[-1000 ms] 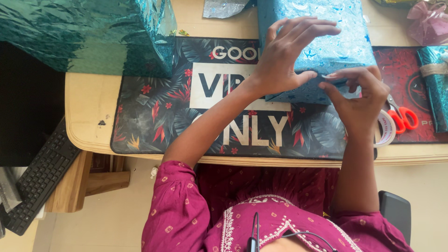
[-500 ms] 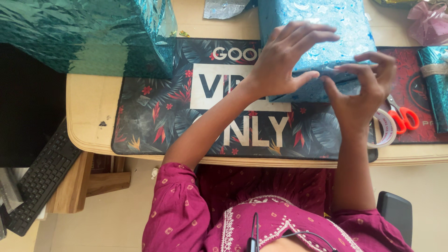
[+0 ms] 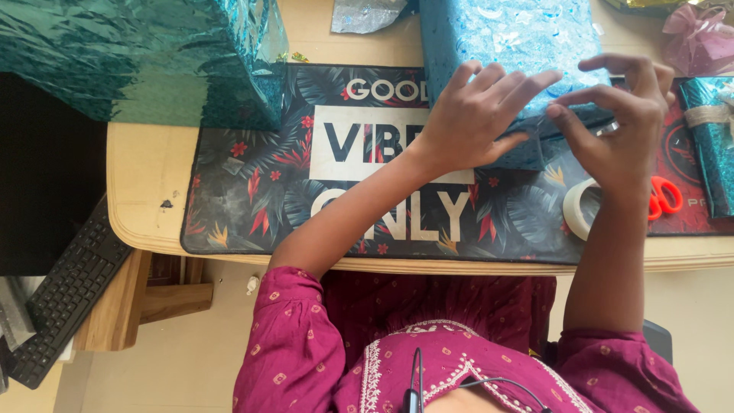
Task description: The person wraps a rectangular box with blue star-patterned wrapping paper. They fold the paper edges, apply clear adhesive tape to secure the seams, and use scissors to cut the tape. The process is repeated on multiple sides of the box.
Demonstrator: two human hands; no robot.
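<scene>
Hands pressing wrap on blue gift box

Blue glitter-wrapped box (image 3: 508,38) sits at far centre of the desk, its near edge over the printed desk mat (image 3: 252,183). Left hand (image 3: 470,118) lies flat on the box's near side, fingers together and extended, pressing the paper. Right hand (image 3: 623,126) is at the box's near right corner, thumb and forefinger pinched, probably on a bit of clear tape or a paper fold; too small to tell. Tape roll (image 3: 577,208) lies on the mat just near the right wrist. Red-handled scissors (image 3: 664,196) right of it. Large teal foil-wrapped box (image 3: 138,57) far left. Black keyboard (image 3: 65,294) near left, below the desk edge.
</scene>
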